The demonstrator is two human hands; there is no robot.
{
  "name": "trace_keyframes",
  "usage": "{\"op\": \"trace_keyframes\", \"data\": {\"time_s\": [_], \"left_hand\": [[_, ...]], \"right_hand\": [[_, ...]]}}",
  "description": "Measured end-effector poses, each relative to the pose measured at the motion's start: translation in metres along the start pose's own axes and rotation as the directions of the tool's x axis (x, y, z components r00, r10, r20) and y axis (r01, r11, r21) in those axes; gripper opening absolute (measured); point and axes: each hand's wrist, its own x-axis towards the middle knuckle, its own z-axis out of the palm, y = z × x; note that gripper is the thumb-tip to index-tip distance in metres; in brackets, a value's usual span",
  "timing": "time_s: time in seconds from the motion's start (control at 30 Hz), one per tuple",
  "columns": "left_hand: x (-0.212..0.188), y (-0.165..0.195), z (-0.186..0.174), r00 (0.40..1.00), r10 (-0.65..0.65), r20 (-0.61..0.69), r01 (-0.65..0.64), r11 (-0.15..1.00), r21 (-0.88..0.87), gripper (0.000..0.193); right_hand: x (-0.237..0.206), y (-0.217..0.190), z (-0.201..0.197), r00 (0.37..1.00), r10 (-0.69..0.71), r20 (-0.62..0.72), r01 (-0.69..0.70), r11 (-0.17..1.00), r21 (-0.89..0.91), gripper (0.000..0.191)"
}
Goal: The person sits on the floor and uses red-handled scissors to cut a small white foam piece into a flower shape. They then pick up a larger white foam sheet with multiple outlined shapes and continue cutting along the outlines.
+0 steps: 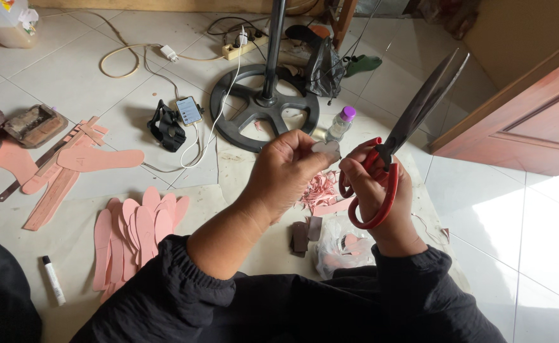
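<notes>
Trimming step: left hand [286, 171] pinches small grey cutout [327, 150]; right hand [373, 190] grips red-handled scissors [399, 143], blades nearly closed. Next cut needs the edge fed between the blades.

Left hand [286, 174] pinches a small grey cut-out [326, 149], right hand [378, 194] grips red-handled scissors [397, 146], blades pointing far right.

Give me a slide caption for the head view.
Left hand pinches a small grey piece; right hand holds red-handled scissors.
</notes>
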Motion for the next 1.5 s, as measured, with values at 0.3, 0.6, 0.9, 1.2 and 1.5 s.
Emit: {"op": "trace_keyframes", "data": {"time_s": [0.3, 0.6, 0.9, 1.2, 1.5], "left_hand": [[0.004, 0.009, -0.006, 1.0, 0.0, -0.01, 0.0, 1.0, -0.018, 0.014], [0.006, 0.01, -0.011, 1.0, 0.011, 0.022, -0.013, 0.994, 0.108, 0.014], [0.009, 0.011, -0.015, 0.996, 0.08, 0.032, -0.085, 0.975, 0.204, 0.012], [0.024, 0.008, -0.026, 1.0, 0.0, -0.022, 0.0, 1.0, -0.013, 0.014], [0.031, 0.012, -0.036, 0.999, 0.014, -0.028, -0.017, 0.993, -0.113, 0.02]], "right_hand": [[0.01, 0.001, -0.003, 0.992, 0.096, -0.081, -0.1, 0.994, -0.047, 0.01], [0.007, 0.016, 0.009, 0.978, -0.206, 0.024, 0.208, 0.974, -0.095, 0.016], [0.012, 0.015, 0.011, 0.991, -0.119, 0.062, 0.108, 0.982, 0.155, 0.017], [0.026, 0.018, 0.004, 0.996, 0.084, -0.034, -0.083, 0.996, 0.026, 0.014], [0.028, 0.012, 0.007, 0.942, 0.236, 0.236, -0.186, 0.958, -0.216, 0.025]]}}
